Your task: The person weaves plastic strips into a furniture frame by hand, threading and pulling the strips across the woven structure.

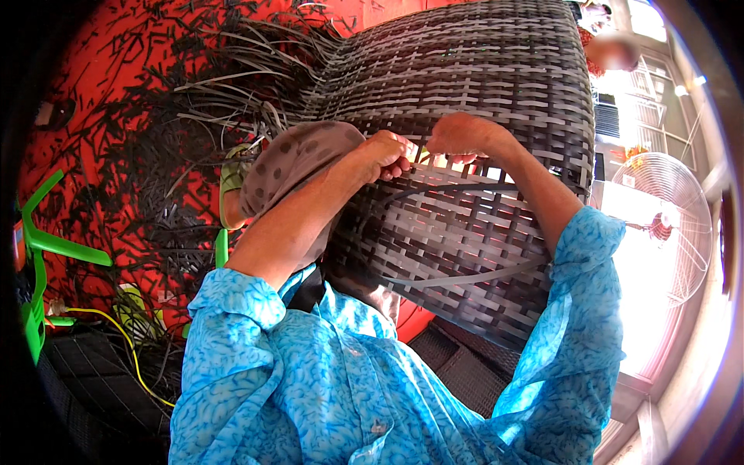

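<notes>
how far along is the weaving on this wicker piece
Most of the wicker panel is already tightly woven. In hand: the left hand and right hand work a strip at an open gap. Left: the gap and the loose strands hanging off the far edge.

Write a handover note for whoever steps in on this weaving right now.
Left hand: pinching a grey strip at the panel's open gap.
Right hand: fingers curled on the wicker panel beside it, grip unclear.
Panel leans across the lap; loose strand ends hang at its upper left; offcuts litter the red floor.
Done: most of the panel is woven.
Left: the gap by the hands, loose ends.
</notes>
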Demonstrator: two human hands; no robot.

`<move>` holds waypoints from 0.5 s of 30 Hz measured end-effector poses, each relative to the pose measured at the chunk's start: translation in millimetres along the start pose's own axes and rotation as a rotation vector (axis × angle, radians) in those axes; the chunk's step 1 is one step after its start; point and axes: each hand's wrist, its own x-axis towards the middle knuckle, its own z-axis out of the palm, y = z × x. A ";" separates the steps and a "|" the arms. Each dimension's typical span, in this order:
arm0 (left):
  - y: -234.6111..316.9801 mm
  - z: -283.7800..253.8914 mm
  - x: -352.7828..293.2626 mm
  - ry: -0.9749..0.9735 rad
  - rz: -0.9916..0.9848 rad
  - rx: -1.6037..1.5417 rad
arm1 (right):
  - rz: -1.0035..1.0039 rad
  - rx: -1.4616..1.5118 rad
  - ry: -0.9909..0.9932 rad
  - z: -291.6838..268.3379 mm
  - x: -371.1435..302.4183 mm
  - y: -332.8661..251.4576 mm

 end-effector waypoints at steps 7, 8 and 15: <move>3.3 0.6 -4.4 -0.048 -0.016 -0.005 | -0.067 -0.292 0.220 9.4 17.2 6.2; 2.4 -0.5 -3.6 -0.046 -0.017 -0.006 | -0.060 -0.433 0.303 12.4 19.4 3.2; 3.2 -0.8 -5.9 -0.116 -0.055 0.053 | -0.146 -0.535 0.369 24.4 34.4 7.4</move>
